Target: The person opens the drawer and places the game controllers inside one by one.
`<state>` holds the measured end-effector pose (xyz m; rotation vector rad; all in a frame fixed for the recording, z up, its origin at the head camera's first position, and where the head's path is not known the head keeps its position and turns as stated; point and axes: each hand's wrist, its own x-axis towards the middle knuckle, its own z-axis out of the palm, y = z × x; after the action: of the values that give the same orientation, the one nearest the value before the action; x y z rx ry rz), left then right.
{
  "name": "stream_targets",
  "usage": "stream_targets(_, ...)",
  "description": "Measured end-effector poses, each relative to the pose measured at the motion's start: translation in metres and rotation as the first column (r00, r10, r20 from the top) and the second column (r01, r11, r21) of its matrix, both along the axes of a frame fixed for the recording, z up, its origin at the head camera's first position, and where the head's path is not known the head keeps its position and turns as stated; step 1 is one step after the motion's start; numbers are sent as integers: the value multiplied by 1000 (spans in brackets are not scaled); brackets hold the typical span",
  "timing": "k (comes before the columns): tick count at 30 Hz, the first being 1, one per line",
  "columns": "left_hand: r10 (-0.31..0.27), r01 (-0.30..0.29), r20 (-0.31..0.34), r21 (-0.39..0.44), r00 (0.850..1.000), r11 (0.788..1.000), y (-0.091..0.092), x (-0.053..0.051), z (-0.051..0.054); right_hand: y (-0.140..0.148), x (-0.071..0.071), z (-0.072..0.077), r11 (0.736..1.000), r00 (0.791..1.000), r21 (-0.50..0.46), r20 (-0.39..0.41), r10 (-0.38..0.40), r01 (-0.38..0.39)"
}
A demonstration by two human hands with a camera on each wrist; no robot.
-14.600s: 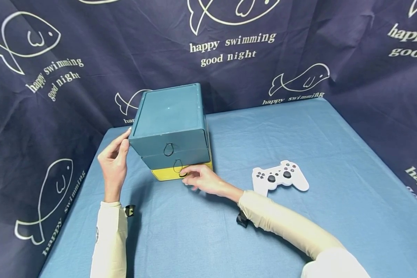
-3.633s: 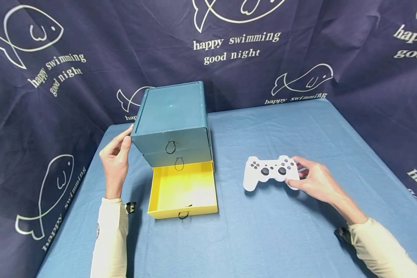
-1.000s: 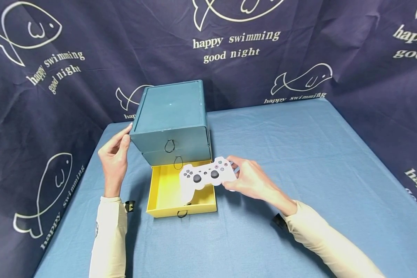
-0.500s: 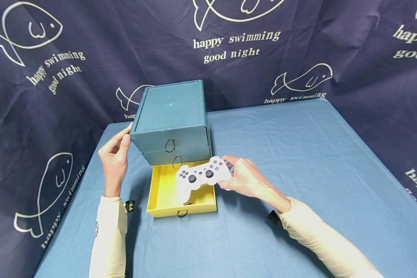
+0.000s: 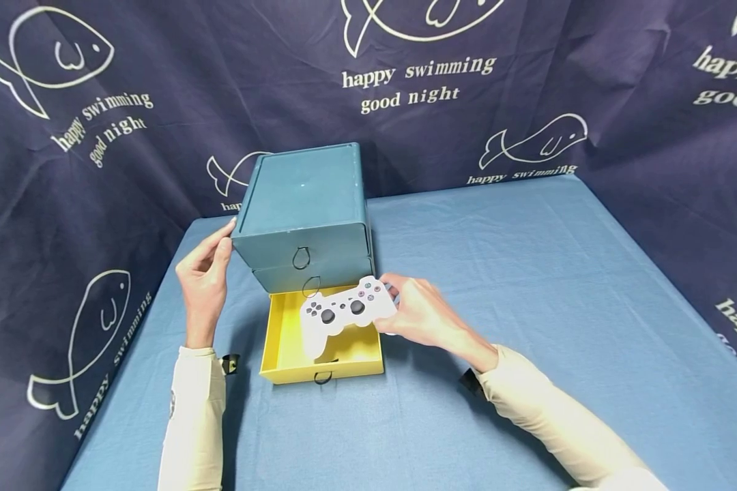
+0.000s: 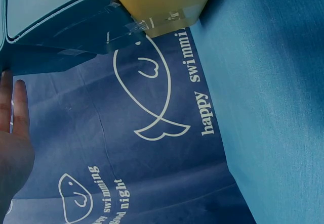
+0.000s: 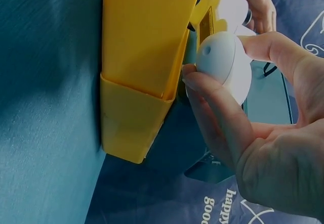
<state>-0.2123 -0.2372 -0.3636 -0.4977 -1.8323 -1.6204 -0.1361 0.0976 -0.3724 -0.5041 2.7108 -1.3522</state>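
My right hand grips the right end of a white game controller between thumb and fingers. The controller is tilted over a pulled-out yellow drawer. In the right wrist view the controller's rounded end sits between thumb and fingertips, beside the drawer's outer wall. My left hand touches the left front corner of the blue drawer cabinet with its fingers straight. The left wrist view catches part of that hand below the cabinet's edge.
Two blue drawers with black loop pulls sit pushed in above the yellow one. A black loop hangs on the yellow drawer's front. Blue cloth covers the table; a dark curtain with fish prints stands behind and at both sides.
The yellow drawer was pulled out by my right hand, which then lifted the controller from the right side of the table and carried it left over the drawer. My left hand stayed on the cabinet.
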Motion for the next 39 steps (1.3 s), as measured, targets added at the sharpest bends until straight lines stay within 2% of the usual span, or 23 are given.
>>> stream_targets(16,-10,11,-23,21,1000,1000,-1,-2,-2,-16,-2,2,1000,1000,0,-9,13,-13)
stream_targets(39,-21,22,-33,39,999,999,-1,-2,-2,-41,-5,-10,999,999,-32,-22,40,-41)
